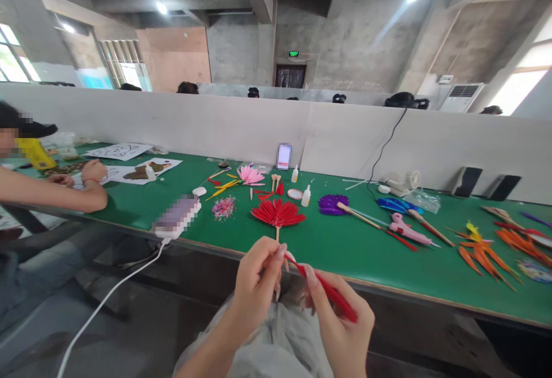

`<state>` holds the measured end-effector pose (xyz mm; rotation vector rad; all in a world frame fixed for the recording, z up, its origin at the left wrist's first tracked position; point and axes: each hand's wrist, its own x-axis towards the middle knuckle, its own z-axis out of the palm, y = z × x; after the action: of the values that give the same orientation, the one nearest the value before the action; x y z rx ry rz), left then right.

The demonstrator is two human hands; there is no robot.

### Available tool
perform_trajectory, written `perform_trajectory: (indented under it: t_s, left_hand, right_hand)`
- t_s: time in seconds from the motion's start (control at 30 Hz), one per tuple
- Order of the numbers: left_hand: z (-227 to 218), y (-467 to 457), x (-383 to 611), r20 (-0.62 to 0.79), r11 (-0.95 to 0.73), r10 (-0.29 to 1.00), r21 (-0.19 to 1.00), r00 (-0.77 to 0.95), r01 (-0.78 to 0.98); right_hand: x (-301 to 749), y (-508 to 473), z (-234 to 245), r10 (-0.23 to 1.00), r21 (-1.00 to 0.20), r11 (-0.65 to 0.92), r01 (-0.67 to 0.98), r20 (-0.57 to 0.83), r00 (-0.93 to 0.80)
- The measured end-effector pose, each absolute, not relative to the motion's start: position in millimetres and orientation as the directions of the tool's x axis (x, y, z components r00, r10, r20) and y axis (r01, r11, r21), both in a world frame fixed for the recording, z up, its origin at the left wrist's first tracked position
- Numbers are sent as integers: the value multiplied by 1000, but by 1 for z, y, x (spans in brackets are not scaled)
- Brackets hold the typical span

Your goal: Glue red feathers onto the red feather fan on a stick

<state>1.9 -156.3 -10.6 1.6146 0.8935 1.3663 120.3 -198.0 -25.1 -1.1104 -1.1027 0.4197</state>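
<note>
Just in front of the table's edge, a slim red feather (337,298) stretches between my two hands. The fingertips of my left hand (259,274) pinch its thin end. Farther along, my right hand (342,315) grips it between thumb and fingers, and the broad end sticks out to the right. Beyond my left hand, a red feather fan (278,213) lies spread on the green table, its pale wooden handle (278,233) pointing towards me. The handle's lower end is hidden behind my left fingers.
Glue bottles (306,196), a pink feather fan (250,175) and a pile of sequins (224,209) surround the red fan. To the right lie a purple fan (333,204), a pink glue gun (407,228) and orange feathers (485,251). A phone (177,216) with a white cable and a co-worker's arm (56,189) are left.
</note>
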Motion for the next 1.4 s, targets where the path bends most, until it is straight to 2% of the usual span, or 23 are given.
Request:
perform_trajectory:
  t_s: [0.17, 0.3, 0.47, 0.63, 0.87, 1.13, 1.27, 1.4]
  left_hand:
    - [-11, -158, 3, 373, -385, 913, 922, 166, 46]
    - [-12, -158, 6, 342, -348, 925, 937, 168, 6]
    - [-10, -160, 5, 272, -258, 942, 962, 198, -93]
    - [-9, -160, 1, 315, -320, 923, 947, 220, -11]
    - [-9, -157, 2, 347, -370, 916, 925, 199, 90]
    - [-11, -160, 7, 233, -231, 952, 972, 200, -32]
    - [-10, -160, 5, 217, -203, 955, 975, 203, -84]
    - [-7, -160, 3, 221, -217, 954, 975, 201, -46]
  right_hand:
    - [114, -201, -20, 747, -884, 420, 204, 465, 476]
    - [113, -201, -20, 745, -889, 418, 187, 453, 489]
    - [119, -198, -25, 724, -857, 452, 248, 515, 459]
    - [124, -198, -25, 685, -815, 488, 313, 580, 441]
    - [128, -199, -25, 619, -701, 540, 465, 705, 346]
    - [132, -195, -31, 490, -498, 631, 595, 850, 192]
    - [133, -195, -30, 479, -486, 628, 608, 857, 191]
    - [136, -194, -30, 491, -473, 623, 623, 857, 159]
